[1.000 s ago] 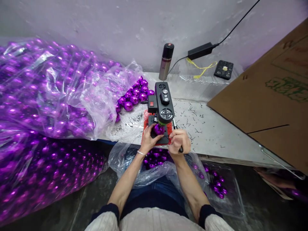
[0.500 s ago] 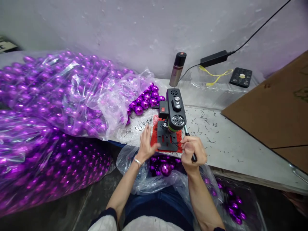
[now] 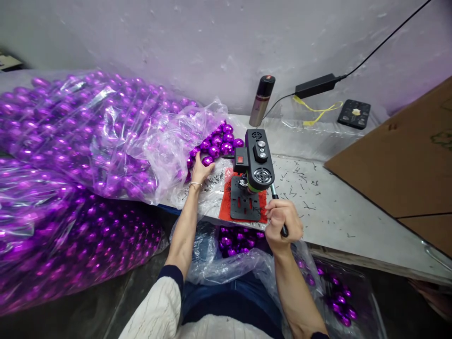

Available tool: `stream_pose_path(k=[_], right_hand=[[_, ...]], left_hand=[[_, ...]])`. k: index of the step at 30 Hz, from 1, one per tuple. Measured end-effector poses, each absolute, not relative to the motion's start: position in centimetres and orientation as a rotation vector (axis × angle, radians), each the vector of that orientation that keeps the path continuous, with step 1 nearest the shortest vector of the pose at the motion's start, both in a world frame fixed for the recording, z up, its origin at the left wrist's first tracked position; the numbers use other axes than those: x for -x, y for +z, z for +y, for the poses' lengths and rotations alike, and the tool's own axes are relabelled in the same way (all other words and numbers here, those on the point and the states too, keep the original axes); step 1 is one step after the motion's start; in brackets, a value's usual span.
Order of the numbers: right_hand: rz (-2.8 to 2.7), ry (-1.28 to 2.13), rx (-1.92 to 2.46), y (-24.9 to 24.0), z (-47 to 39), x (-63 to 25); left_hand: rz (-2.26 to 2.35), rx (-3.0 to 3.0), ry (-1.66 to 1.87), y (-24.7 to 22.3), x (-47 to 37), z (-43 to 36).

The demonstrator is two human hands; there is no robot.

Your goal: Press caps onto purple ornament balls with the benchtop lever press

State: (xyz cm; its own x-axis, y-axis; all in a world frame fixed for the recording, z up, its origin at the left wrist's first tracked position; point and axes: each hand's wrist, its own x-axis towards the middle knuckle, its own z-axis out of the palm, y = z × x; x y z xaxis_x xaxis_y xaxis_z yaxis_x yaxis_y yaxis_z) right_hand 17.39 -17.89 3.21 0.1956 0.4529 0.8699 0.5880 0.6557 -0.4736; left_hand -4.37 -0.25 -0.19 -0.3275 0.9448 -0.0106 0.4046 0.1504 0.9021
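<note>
Our faceted purple ball (image 3: 208, 161) is among the loose balls (image 3: 226, 149) beside the clear plastic bag (image 3: 169, 146); our L hand (image 3: 202, 169) is curled at it, thumb one side, fingers the other, tho we can't tell if it's gripped. Best we pinch just that 1, approx. mid-body, w/o snagging film or neighbours. A clean lift shd beat sliding, b/c black scraps (image 3: 308, 205) litter the surface (image 3: 332, 212). Our R hand (image 3: 284, 222) is wrapped round the lever handle (image 3: 284, 231) of the black press (image 3: 259, 157); holding that steady shd help, w/ its baseplate (image 3: 243, 214) on the red sheet (image 3: 226, 207).
</note>
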Motion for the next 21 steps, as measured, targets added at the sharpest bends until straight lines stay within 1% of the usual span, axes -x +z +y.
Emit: stream_pose_path(k=[5, 9, 11, 15, 21], right_hand=[[-1.440, -0.120, 0.931, 3.4, -17.9, -17.3], [-1.409, -0.128, 0.947, 4.3, -17.8, -17.0], [-1.396, -0.126, 0.958, 4.8, -17.7, -16.9], [-1.390, -0.120, 0.979, 5.7, -17.5, -16.8], [-1.422, -0.131, 0.972, 6.0, -17.5, -17.0]], left_hand=[[1.443, -0.926, 1.209, 0.4, 4.7, -3.2], [1.036, -0.690, 1.236, 0.4, 3.2, -7.1], [0.909, -0.635, 1.237, 0.1, 2.1, -9.0], [0.930, -0.637, 1.242, -1.4, -0.4, -11.8], [1.151, -1.008, 1.364, -4.3, -3.2, -14.0]])
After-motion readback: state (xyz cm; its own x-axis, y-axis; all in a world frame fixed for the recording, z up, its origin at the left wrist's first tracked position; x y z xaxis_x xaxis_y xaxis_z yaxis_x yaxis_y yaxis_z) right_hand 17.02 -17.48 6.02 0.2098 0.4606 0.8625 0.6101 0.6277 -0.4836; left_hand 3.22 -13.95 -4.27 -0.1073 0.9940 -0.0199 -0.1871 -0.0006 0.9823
